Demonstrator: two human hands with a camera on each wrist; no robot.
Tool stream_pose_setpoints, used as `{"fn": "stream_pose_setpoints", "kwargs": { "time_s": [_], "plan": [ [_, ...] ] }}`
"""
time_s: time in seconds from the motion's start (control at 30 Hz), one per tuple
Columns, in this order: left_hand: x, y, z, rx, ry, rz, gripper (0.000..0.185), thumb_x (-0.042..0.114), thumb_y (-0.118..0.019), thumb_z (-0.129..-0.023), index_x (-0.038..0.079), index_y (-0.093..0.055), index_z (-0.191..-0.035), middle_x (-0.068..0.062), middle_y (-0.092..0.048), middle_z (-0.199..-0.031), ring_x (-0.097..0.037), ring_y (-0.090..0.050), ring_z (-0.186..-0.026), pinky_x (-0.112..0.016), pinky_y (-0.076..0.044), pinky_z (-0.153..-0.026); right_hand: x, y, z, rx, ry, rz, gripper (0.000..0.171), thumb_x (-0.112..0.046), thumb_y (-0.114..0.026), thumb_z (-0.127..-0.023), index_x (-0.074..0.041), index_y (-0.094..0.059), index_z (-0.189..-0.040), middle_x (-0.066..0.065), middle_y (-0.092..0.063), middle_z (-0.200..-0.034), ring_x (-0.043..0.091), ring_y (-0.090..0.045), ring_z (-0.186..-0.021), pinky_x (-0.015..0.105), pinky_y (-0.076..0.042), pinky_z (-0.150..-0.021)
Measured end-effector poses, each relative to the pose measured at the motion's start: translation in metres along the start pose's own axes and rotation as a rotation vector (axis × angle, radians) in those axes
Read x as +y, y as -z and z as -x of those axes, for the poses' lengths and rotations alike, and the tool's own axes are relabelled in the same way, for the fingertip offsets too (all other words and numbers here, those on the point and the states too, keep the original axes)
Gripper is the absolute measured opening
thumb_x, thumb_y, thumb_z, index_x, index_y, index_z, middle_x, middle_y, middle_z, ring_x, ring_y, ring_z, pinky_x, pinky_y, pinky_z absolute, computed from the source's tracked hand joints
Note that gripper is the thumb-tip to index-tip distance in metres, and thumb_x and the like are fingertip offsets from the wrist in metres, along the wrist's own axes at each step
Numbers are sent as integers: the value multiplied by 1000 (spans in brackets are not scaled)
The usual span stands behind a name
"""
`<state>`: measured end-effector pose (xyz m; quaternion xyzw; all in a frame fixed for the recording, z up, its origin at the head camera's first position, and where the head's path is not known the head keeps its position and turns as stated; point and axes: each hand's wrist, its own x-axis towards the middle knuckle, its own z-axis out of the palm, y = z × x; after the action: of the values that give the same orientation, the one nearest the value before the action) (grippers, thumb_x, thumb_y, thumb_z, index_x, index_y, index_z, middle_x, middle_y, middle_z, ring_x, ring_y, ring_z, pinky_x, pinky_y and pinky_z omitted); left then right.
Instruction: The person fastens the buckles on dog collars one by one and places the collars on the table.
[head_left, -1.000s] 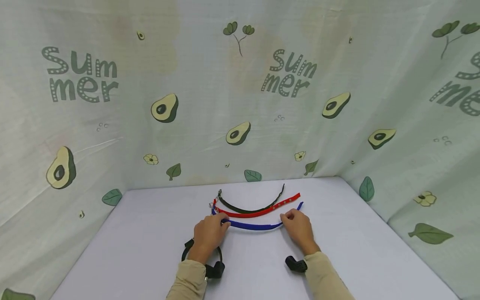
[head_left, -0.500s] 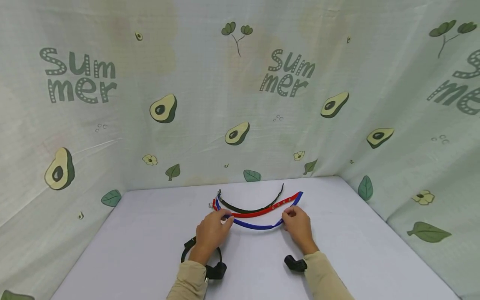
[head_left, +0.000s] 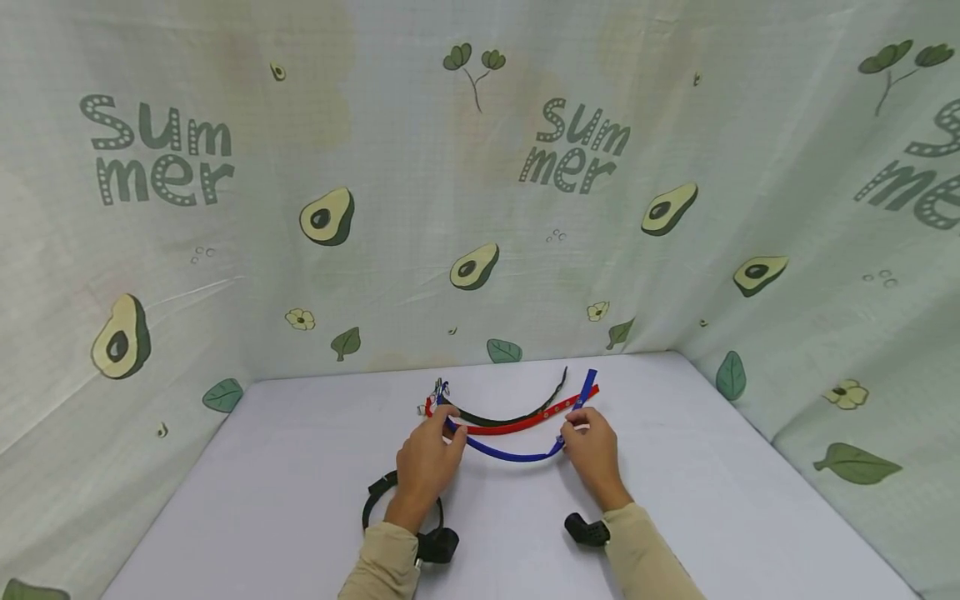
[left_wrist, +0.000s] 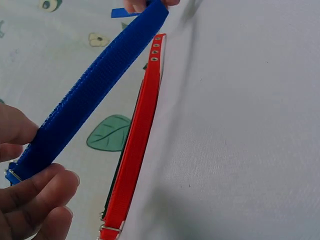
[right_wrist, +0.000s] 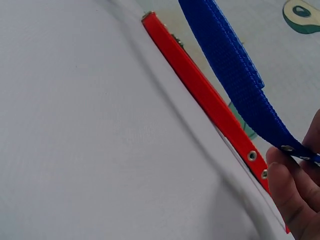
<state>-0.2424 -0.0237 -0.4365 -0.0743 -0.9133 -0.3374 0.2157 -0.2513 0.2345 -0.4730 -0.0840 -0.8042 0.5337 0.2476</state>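
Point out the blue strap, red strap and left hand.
blue strap point(head_left: 513, 455), head view, middle of the sagging span.
red strap point(left_wrist: 136, 132), left wrist view, mid-length of the band.
left hand point(head_left: 423, 463), head view, back of the hand.

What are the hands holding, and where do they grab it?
Both hold the blue collar: the left hand pinches its buckle end, the right hand pinches near its holed end.

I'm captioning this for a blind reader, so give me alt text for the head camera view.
Two hands lift a blue strap by its ends, the left hand near the buckle end and the right hand near the tip. Behind it a red strap and a dark strap lie curved on a white table, with avocado-print cloth behind.
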Motion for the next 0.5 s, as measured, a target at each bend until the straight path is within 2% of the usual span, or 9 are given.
{"fn": "stream_pose_setpoints", "kwargs": {
  "time_s": [0.17,0.33,0.5],
  "plan": [
    [-1,-4,-1,1,28,30,45,29,-72,-91,23,-59,-134,6,-67,-83,-9,-52,-58,-28,-40,-49,0,0,1,-56,23,-7,24,0,-63,-88,0,-60,-112,15,-61,-105,18,-61,-71,26,-54,-56],
    [1,-4,-4,-23,55,41,70,29,-72,-91,28,-40,-153,5,-62,-77,-13,-45,-51,-29,-37,-46,-2,0,2,-115,43,-21,37,-1,-63,-89,-7,-56,-125,15,-59,-104,20,-61,-73,29,-54,-55],
    [2,-3,-3,-62,108,93,83,28,-73,-90,19,-27,-159,5,-60,-74,-14,-47,-51,-30,-39,-48,-5,-1,3,-157,41,-18,60,-2,-61,-91,-12,-42,-147,13,-59,-102,19,-62,-72,29,-52,-57]
  ]
}}
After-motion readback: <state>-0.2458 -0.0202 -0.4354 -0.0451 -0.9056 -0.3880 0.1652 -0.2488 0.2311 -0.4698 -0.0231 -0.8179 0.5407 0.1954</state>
